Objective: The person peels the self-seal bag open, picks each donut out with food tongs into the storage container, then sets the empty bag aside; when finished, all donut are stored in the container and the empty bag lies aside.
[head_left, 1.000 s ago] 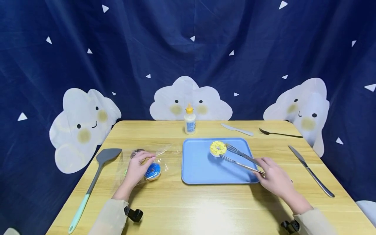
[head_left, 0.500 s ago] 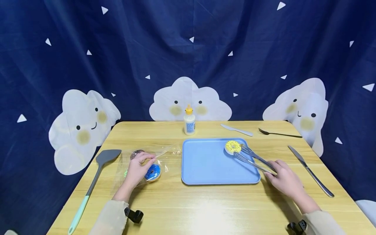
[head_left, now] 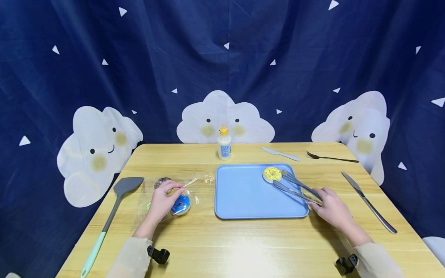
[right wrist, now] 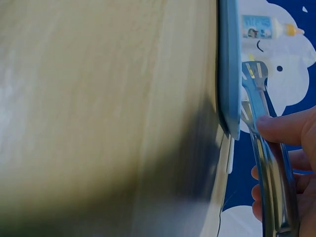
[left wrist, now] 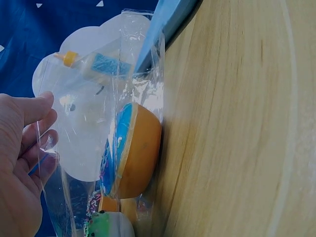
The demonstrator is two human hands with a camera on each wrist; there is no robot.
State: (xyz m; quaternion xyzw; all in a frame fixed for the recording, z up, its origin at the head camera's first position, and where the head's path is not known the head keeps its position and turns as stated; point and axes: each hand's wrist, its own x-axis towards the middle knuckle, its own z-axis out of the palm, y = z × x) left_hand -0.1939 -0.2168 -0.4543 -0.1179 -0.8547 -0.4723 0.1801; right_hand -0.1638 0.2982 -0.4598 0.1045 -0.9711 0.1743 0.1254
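My left hand (head_left: 162, 199) pinches the upper layer of a clear plastic bag (left wrist: 79, 129) at its mouth, lifting it off the table. Inside lie a blue-iced donut (head_left: 181, 204), a brown donut (head_left: 161, 181) partly behind the fingers, and a green one (left wrist: 111, 225), mostly hidden by the hand in the head view. My right hand (head_left: 332, 208) holds metal serving tongs (right wrist: 270, 173), thumb on one arm and fingers around the other. Their slotted tips stand at the right side of a yellow-iced donut (head_left: 272, 174) with sprinkles, over the blue tray (head_left: 240, 204).
A spatula (head_left: 118, 195) with a mint handle lies at the left. Behind the tray stands a glue bottle (head_left: 225, 144) with an orange cap. A light plastic knife (head_left: 280, 153), a dark fork (head_left: 332, 158) and a metal knife (head_left: 368, 202) lie toward the right.
The tongs and yellow donut have moved rightward over the tray, then slightly back left, and the donut now sits lower. The left hand has stayed on the bag.
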